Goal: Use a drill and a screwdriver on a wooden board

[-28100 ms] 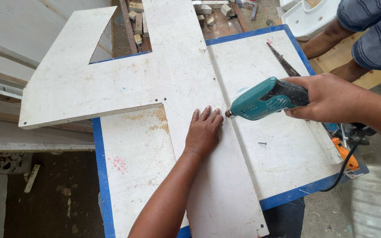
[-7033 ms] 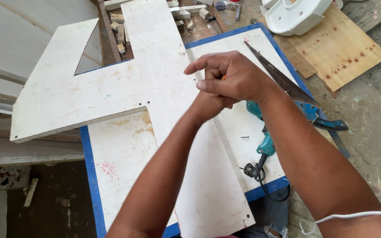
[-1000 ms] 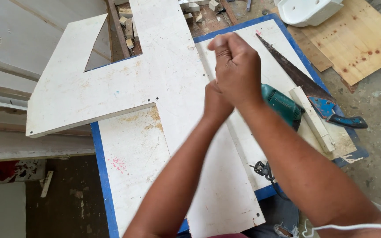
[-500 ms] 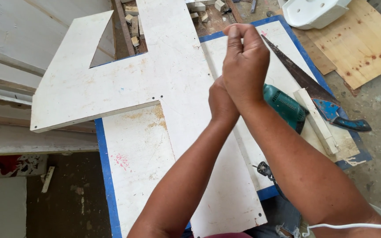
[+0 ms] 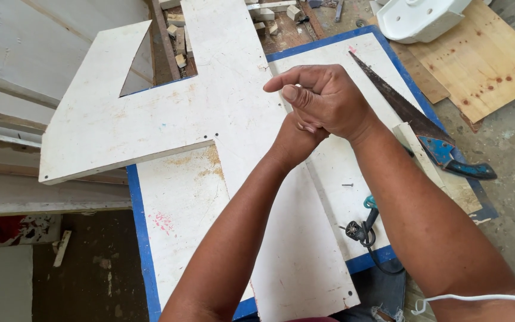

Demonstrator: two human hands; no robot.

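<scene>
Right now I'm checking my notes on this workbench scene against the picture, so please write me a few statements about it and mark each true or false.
1. Both hands are held together above the white board. True: the right hand covers the left hand.
2. The right hand grips the saw. False: the saw lies on the blue-edged table, apart from both hands.
3. A loose screw lies on the table to the right of the long board. True.
4. The white basin sits on the white board. False: the basin rests on the floor by the plywood sheet.
5. The saw's handle is blue. True.
</scene>
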